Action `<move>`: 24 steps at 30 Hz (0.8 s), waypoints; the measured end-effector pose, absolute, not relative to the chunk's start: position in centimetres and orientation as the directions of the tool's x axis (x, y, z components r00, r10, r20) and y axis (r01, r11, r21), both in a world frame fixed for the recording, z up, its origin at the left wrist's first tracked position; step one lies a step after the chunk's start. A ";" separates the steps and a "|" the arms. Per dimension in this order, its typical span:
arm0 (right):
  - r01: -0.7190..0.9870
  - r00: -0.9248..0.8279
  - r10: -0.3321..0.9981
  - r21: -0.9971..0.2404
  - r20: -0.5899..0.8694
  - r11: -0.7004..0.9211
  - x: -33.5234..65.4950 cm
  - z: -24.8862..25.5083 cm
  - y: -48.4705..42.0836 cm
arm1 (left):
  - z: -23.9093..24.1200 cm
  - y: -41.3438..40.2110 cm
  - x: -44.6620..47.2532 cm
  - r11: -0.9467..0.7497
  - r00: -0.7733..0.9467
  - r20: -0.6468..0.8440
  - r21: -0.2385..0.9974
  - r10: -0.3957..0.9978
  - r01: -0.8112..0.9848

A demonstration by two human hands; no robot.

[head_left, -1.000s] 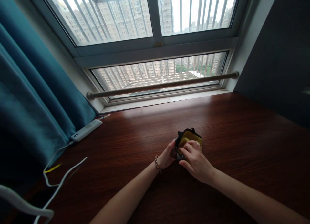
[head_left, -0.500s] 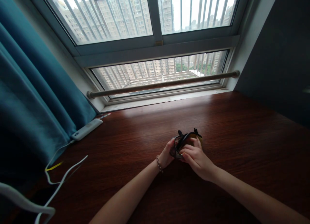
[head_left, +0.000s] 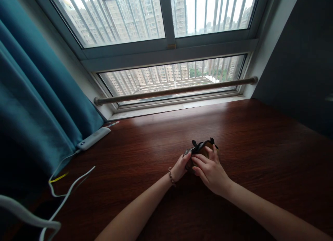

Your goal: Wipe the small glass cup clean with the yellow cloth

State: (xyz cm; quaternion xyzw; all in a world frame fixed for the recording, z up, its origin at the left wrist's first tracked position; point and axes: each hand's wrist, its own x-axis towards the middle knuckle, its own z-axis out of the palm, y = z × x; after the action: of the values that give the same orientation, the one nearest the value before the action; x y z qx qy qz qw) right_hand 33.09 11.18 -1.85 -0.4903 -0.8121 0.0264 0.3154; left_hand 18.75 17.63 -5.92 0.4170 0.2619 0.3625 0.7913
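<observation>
A small dark pouch (head_left: pixel 201 148) with a yellow lining and small black tabs at its top corners rests on the dark wooden desk (head_left: pixel 260 157). My left hand (head_left: pixel 180 167), with a bead bracelet on its wrist, grips the pouch's left side. My right hand (head_left: pixel 210 170) lies over its front with the fingers curled on it. The mouth of the pouch is nearly closed, and only a sliver of lining shows. What is inside is hidden.
A white power strip (head_left: pixel 93 138) lies at the desk's back left by the teal curtain (head_left: pixel 33 95). White cables (head_left: pixel 65 199) trail to the front left corner. A metal rail (head_left: pixel 174 91) runs along the window behind. A dark wall (head_left: pixel 299 60) stands at the right.
The pouch's mouth, wide open with the yellow lining showing a second ago, has been pressed nearly closed between my hands. The hands stayed in place.
</observation>
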 end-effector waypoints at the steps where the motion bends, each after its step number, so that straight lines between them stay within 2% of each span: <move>1: 0.778 -0.321 0.812 -0.353 0.488 0.520 33.1 -1.8 11.2 | -5.9 17.6 18.8 0.386 0.600 -0.107 0.850 0.793 -0.358; 8: 0.659 -0.407 0.804 -0.470 0.434 0.587 33.6 -1.8 11.6 | -6.2 17.6 18.8 0.386 0.614 -0.096 0.850 0.783 -0.360; 12: 0.526 -0.444 0.777 -0.572 0.446 0.629 33.8 -1.6 11.7 | -6.3 17.6 18.7 0.369 0.607 -0.088 0.858 0.790 -0.356; 14: 0.507 -0.448 0.769 -0.578 0.456 0.639 33.8 -1.6 11.6 | -6.4 17.6 18.7 0.359 0.597 -0.087 0.863 0.798 -0.354; 16: 0.560 -0.439 0.775 -0.535 0.455 0.632 33.6 -1.8 11.6 | -6.5 17.7 18.7 0.349 0.579 -0.091 0.868 0.810 -0.353; 21: 0.782 -0.335 0.802 -0.329 0.494 0.529 33.3 -2.7 11.5 | -7.1 18.0 18.7 0.332 0.530 -0.104 0.873 0.841 -0.356; 24: 0.835 -0.295 0.811 -0.277 0.505 0.476 33.2 -2.8 11.5 | -7.0 18.0 18.9 0.350 0.527 -0.120 0.864 0.842 -0.363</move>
State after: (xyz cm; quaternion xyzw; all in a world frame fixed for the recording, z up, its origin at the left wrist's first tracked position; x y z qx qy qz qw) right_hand 33.23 11.48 -2.80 -0.5115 -0.8045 -0.0196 0.3013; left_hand 18.88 17.99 -7.00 0.4145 0.2888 0.3915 0.7691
